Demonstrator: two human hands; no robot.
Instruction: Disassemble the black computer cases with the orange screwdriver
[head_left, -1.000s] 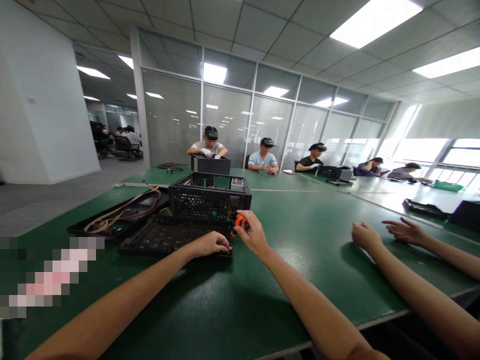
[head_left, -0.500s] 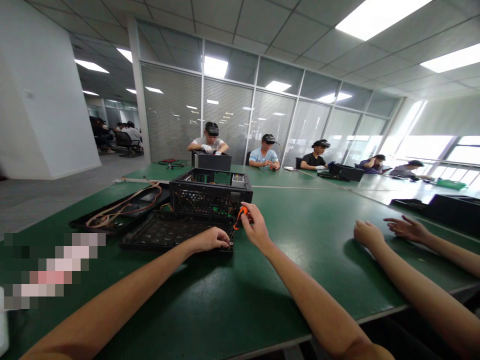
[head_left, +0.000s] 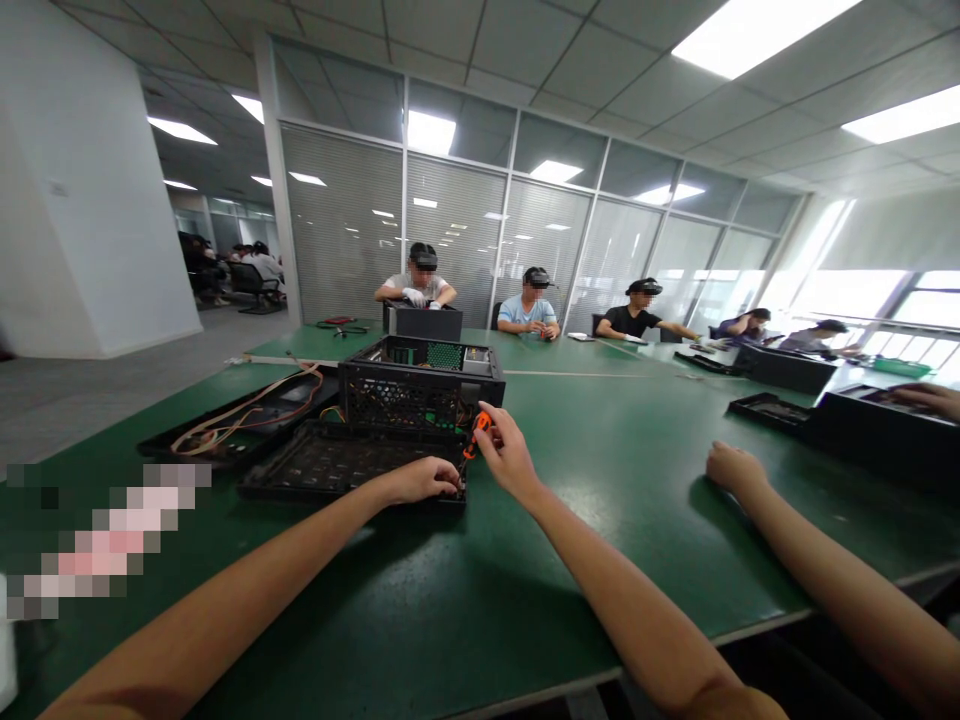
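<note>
My right hand (head_left: 506, 447) is closed around the orange and black handle of a screwdriver (head_left: 481, 428), which slants down to the left. Its lower end points at the right corner of a black front panel (head_left: 322, 462) lying flat on the table. At that same corner is my left hand (head_left: 424, 480), fingers pinched together; whatever they hold, if anything, is too small to make out. Directly behind the panel stands an opened black computer case (head_left: 401, 395), with a perforated face and some wires near its lower edge.
A black cover (head_left: 232, 420) with loose cables lies to the left on the green table (head_left: 645, 480). To my right rests a co-worker's fist (head_left: 735, 468), beside another black case (head_left: 885, 430). Several people sit across the table, one behind a dark case (head_left: 425, 324).
The screwdriver handle has turned slightly in my right hand, and my left hand is nearly still. On the right, a co-worker's hand has moved away and black cases there have shifted.
</note>
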